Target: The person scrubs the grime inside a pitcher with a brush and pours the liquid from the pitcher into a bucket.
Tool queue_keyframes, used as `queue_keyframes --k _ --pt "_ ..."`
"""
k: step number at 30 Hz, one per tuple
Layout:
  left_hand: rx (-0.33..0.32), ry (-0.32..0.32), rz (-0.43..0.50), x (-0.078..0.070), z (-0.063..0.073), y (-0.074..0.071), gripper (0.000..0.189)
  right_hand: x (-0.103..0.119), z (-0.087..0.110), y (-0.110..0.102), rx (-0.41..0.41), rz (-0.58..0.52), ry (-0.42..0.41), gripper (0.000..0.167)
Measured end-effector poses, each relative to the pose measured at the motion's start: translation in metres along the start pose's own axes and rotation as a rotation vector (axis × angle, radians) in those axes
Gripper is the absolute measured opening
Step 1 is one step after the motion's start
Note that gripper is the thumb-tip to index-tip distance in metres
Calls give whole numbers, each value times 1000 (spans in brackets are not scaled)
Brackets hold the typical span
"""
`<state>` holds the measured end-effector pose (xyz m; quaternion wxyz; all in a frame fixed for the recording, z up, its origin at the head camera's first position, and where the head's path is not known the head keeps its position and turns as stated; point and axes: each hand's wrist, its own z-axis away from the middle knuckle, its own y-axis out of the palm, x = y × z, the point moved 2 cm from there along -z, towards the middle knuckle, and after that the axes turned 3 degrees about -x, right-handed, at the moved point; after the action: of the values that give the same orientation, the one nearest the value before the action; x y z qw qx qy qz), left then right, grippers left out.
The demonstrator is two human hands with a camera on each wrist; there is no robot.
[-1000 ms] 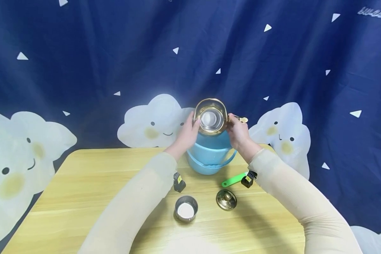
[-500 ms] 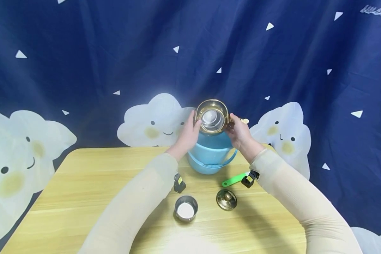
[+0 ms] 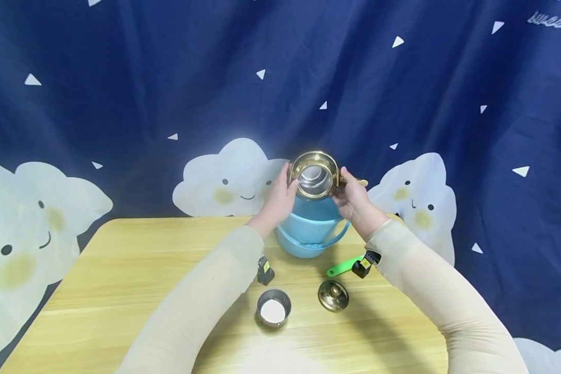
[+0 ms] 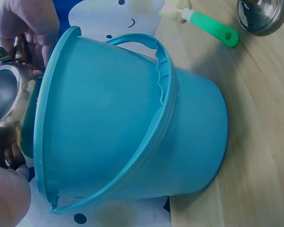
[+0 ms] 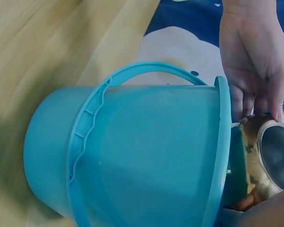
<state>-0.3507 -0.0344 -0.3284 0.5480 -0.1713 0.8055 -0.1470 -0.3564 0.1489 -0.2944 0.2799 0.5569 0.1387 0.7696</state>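
Note:
A gold-coloured metal teapot (image 3: 331,188), lidless and with a silvery interior, is held above the light-blue bucket (image 3: 308,228). My left hand (image 3: 279,197) grips its left side. On the other side my right hand (image 3: 354,201) holds it near a gold part (image 3: 363,183) that sticks out to the right. In the left wrist view the teapot (image 4: 22,101) hangs over the bucket's rim, its mouth facing the camera. From the right wrist, fingers and thumb of the right hand (image 5: 255,56) show on the teapot (image 5: 255,146). The bucket's inside is mostly hidden.
A round metal cup-like container (image 3: 272,308) with a white-looking inside stands on the wooden table (image 3: 135,280). Right of it lies a gold lid (image 3: 333,296) with a knob. A green-handled tool (image 3: 342,267) lies beside the bucket, its far end partly hidden by the right wrist camera.
The teapot has shifted slightly down and to the right and its tilt has changed a little. Both hands keep their grip. The bucket and the things on the table stay put.

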Motion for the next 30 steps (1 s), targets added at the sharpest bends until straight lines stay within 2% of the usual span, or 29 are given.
queue_keyframes --k 3,11,30 --pt "14 -9 2 -1 0 -1 61 0 0 -2 18 -61 7 18" --pt "51 -3 -10 -6 -1 -4 64 -1 -2 -3 53 -118 -40 17" --pt "59 26 -235 -15 -6 -6 69 -1 -9 -3 96 -239 -146 22"
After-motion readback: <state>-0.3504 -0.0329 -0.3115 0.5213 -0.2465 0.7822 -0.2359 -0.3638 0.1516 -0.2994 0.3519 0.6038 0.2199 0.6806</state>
